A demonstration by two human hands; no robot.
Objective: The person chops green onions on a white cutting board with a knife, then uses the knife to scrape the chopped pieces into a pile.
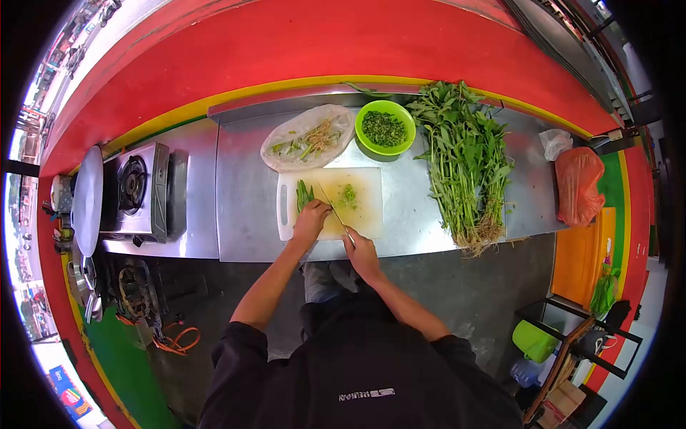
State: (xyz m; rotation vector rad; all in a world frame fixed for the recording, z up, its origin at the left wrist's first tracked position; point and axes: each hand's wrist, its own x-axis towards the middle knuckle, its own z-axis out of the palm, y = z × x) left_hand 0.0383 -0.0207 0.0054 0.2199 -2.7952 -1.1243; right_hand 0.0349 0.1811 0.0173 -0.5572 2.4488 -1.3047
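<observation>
On a white cutting board [368, 227] lies a small bunch of green stalks [303, 194], with my left hand [312, 219] closed over its near end. My right hand [361, 253] grips the handle of a knife [336, 211], whose blade slants up and left beside my left fingertips. A little pile of chopped greens [348, 195] sits on the board right of the blade. Behind the board stands a lime-green bowl [386, 149] holding finely chopped dark greens. Left of that bowl, a clear plastic bag [282, 146] has stalk ends and roots on it.
A large heap of leafy stems with roots [468, 164] covers the steel counter [246, 214] to the right. Farther right are a red plastic bag [579, 184] and a small whitish bag [555, 144]. A gas stove [134, 189] stands at the left, beside a large round metal lid [88, 200].
</observation>
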